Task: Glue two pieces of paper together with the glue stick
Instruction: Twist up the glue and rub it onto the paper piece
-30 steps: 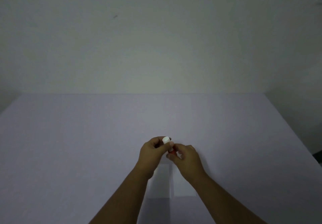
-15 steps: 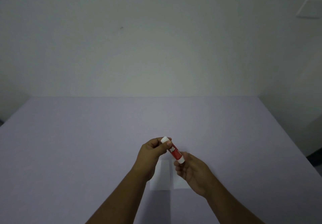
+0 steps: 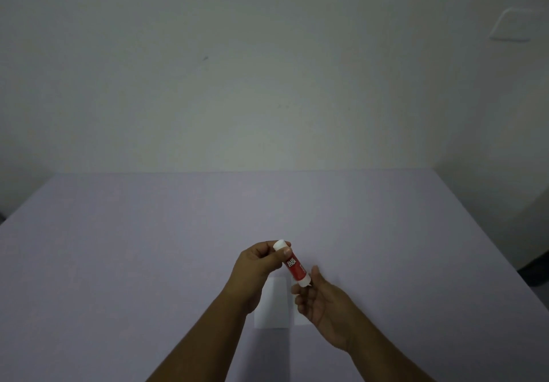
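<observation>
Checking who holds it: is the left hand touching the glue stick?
Touching. The head view shows the left hand with its fingertips pinching the glue stick at its upper white end.

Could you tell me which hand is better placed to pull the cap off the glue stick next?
Probably the left hand: its fingers already pinch the glue stick at its upper white end, while the right hand supports the lower end.

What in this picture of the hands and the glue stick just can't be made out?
Head view only:
- Glue stick: whether its cap is on or loosened; the left hand covers that end.
- Pieces of paper: partly covered by both hands, so any overlap is unclear.
- Right hand: whether it grips the stick's lower end.
</observation>
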Demonstrator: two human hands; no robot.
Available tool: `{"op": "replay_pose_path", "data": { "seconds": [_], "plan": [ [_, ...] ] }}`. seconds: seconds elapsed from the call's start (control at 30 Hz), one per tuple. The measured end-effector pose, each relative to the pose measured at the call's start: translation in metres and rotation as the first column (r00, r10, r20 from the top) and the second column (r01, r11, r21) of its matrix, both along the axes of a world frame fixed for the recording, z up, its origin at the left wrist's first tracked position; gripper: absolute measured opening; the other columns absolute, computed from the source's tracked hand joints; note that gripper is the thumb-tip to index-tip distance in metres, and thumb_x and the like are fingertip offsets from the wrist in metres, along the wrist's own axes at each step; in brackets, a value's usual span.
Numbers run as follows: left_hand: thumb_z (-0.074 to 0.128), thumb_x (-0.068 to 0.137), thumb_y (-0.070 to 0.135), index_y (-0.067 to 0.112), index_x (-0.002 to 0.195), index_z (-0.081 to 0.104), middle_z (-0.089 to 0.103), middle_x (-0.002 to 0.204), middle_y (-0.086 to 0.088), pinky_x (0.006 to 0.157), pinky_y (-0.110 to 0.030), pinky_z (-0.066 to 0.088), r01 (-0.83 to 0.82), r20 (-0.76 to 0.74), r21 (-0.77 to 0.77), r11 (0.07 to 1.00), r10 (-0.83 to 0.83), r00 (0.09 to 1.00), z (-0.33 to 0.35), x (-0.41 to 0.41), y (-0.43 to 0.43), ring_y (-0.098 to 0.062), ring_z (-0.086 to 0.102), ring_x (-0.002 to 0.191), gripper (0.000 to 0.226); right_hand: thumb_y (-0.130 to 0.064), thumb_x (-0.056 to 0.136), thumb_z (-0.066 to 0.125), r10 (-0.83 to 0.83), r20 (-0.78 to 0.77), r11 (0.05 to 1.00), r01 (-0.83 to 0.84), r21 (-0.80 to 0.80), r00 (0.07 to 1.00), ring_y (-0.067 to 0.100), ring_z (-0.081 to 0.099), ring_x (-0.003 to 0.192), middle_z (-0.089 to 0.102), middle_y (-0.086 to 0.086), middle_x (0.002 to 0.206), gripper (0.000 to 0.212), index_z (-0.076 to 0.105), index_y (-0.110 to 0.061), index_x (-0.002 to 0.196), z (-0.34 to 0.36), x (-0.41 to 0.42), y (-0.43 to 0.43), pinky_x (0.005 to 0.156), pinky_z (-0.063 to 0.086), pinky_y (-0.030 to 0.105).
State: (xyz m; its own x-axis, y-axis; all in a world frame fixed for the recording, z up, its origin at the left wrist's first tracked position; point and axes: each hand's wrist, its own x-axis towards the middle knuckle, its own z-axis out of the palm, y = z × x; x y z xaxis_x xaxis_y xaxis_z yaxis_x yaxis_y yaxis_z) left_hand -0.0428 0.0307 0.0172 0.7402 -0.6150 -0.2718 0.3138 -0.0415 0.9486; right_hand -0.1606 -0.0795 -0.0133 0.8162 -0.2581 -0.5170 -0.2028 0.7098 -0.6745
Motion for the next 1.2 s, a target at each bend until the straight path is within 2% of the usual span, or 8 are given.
{"op": "replay_pose_path", "data": {
  "seconds": [0.1, 0.27, 0.43, 0.63, 0.8, 0.97, 1.1, 1.2],
  "plan": [
    [0.068, 0.082, 0.025, 0.021, 0.095, 0.075, 0.075, 0.089, 0.005, 0.074, -0.019, 0.048, -0.001, -0.01, -0.003, 1.0, 0.001, 1.0, -0.002, -0.002, 0.0, -0.017, 0.065, 0.095, 0.015, -0.028, 0.073, 0.063, -0.028, 0.023, 0.999, 0.029, -0.041, 0.999, 0.017, 0.056, 0.063, 0.062, 0.011, 0.07, 0.042, 0.06, 0.002, 0.102, 0.002, 0.002, -0.002, 0.06, 0.05, 0.027],
    [0.069, 0.081, 0.026, 0.022, 0.095, 0.075, 0.075, 0.094, 0.005, 0.073, -0.017, 0.049, 0.02, 0.013, -0.006, 1.0, -0.02, 1.0, 0.001, 0.0, -0.002, -0.014, 0.066, 0.096, 0.016, -0.055, 0.084, 0.045, 0.079, -0.109, 0.997, -0.078, 0.022, 0.991, 0.012, 0.047, 0.047, 0.056, 0.003, 0.054, 0.054, 0.066, -0.006, 0.073, 0.006, 0.004, -0.001, 0.044, 0.038, 0.021],
    [0.068, 0.081, 0.025, 0.022, 0.094, 0.075, 0.076, 0.09, 0.006, 0.071, -0.017, 0.048, -0.015, 0.003, -0.009, 1.0, 0.015, 1.0, -0.004, 0.002, 0.0, -0.015, 0.065, 0.095, 0.015, -0.034, 0.075, 0.063, 0.042, -0.004, 0.998, -0.042, -0.041, 0.999, 0.016, 0.056, 0.061, 0.062, 0.01, 0.071, 0.048, 0.058, 0.001, 0.107, 0.003, 0.0, -0.007, 0.057, 0.051, 0.026],
    [0.07, 0.079, 0.025, 0.02, 0.095, 0.076, 0.075, 0.092, 0.002, 0.08, -0.023, 0.048, 0.031, -0.003, -0.033, 0.999, -0.031, 1.0, -0.001, 0.007, -0.008, -0.019, 0.064, 0.098, 0.017, -0.052, 0.086, 0.045, 0.098, -0.109, 0.995, -0.097, 0.011, 0.989, 0.014, 0.049, 0.051, 0.055, 0.004, 0.056, 0.051, 0.067, -0.007, 0.074, 0.007, 0.003, -0.005, 0.048, 0.042, 0.023],
    [0.069, 0.082, 0.023, 0.018, 0.096, 0.075, 0.074, 0.09, 0.002, 0.08, -0.024, 0.047, 0.036, -0.012, -0.023, 0.999, -0.036, 0.999, -0.005, 0.008, -0.01, -0.021, 0.064, 0.098, 0.016, -0.037, 0.077, 0.06, 0.021, -0.007, 0.999, -0.021, -0.046, 1.0, 0.017, 0.056, 0.059, 0.062, 0.01, 0.067, 0.044, 0.062, -0.001, 0.101, 0.008, 0.003, -0.009, 0.056, 0.05, 0.026],
    [0.07, 0.08, 0.027, 0.019, 0.096, 0.075, 0.075, 0.09, 0.002, 0.079, -0.022, 0.047, 0.043, -0.016, -0.029, 0.999, -0.043, 0.999, -0.006, 0.007, -0.009, -0.02, 0.064, 0.098, 0.019, -0.056, 0.085, 0.042, 0.134, -0.106, 0.989, -0.139, -0.04, 0.985, 0.012, 0.044, 0.048, 0.052, 0.002, 0.054, 0.055, 0.066, -0.009, 0.072, 0.011, 0.004, -0.008, 0.045, 0.035, 0.022],
    [0.069, 0.081, 0.025, 0.019, 0.095, 0.076, 0.074, 0.088, 0.003, 0.079, -0.022, 0.047, 0.047, -0.015, -0.025, 0.999, -0.047, 0.999, -0.006, 0.009, -0.01, -0.019, 0.064, 0.097, 0.017, -0.044, 0.08, 0.052, 0.065, -0.023, 0.998, -0.066, -0.022, 0.998, 0.016, 0.053, 0.055, 0.06, 0.009, 0.064, 0.046, 0.063, -0.002, 0.093, 0.01, 0.003, -0.007, 0.052, 0.045, 0.026],
    [0.069, 0.081, 0.026, 0.02, 0.095, 0.076, 0.075, 0.087, 0.004, 0.079, -0.022, 0.047, 0.053, -0.02, -0.028, 0.998, -0.053, 0.998, -0.006, 0.009, -0.012, -0.018, 0.065, 0.097, 0.016, -0.04, 0.078, 0.057, 0.052, -0.038, 0.997, -0.054, -0.051, 0.998, 0.015, 0.05, 0.052, 0.057, 0.007, 0.059, 0.039, 0.064, -0.002, 0.084, 0.011, 0.003, -0.007, 0.048, 0.042, 0.023]
  ]
}}
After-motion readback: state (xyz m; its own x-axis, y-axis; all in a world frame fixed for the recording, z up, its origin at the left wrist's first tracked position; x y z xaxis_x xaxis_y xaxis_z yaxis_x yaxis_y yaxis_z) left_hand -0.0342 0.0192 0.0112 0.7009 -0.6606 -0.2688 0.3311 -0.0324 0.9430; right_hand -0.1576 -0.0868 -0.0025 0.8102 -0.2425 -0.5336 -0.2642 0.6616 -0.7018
